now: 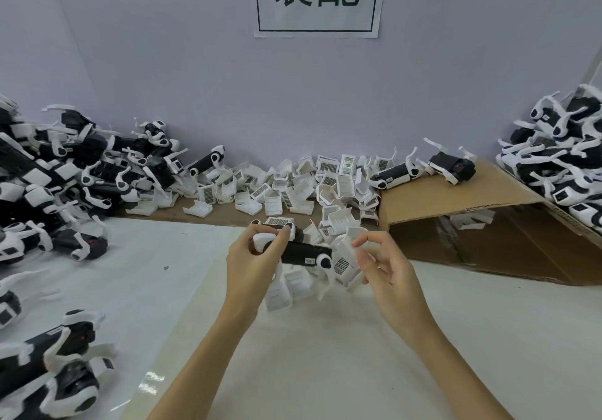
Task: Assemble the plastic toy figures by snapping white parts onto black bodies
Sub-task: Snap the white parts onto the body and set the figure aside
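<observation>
Our left hand gripped a black body; our right hand pinched a white part, not yet snapped on, loose parts still heaped behind.

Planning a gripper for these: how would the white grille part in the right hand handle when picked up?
The white grille part looks thin-walled and hollow, so probably light and rigid, perhaps slightly springy. The right hand holds it by fingertips alone, suggesting little weight. Its smooth plastic may slip, and its flat-sided, boxy shape seems unlikely to roll.
</observation>
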`<state>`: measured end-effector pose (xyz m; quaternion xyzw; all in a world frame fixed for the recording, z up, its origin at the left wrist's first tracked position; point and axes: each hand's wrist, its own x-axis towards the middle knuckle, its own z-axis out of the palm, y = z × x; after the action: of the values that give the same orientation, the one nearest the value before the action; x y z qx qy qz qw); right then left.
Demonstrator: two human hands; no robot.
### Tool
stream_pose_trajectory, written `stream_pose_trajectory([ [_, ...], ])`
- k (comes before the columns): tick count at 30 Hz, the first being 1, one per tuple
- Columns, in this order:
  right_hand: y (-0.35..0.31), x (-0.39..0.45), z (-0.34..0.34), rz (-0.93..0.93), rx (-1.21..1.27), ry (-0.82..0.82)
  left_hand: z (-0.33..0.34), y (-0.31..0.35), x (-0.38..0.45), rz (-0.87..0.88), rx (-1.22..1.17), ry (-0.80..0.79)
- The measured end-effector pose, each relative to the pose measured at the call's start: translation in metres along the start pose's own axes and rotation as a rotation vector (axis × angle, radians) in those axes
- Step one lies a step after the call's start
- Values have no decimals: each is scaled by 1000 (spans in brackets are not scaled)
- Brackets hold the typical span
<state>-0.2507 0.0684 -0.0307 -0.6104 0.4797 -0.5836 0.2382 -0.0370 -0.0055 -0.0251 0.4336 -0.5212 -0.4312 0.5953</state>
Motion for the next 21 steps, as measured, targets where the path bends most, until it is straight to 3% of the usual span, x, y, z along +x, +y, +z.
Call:
stream_pose_trajectory([
  [7, -6, 4, -6, 97, 129, 73, 12, 2, -12, 6, 50, -210],
  [13, -5, 4, -7, 103, 68, 120, 18, 5, -19, -25, 19, -291],
  [17, -4, 5, -6, 119, 174, 146, 18, 7, -23, -34, 23, -336],
  [21, -3, 1, -5, 68, -29, 49, 20, 8, -25, -13, 49, -350],
])
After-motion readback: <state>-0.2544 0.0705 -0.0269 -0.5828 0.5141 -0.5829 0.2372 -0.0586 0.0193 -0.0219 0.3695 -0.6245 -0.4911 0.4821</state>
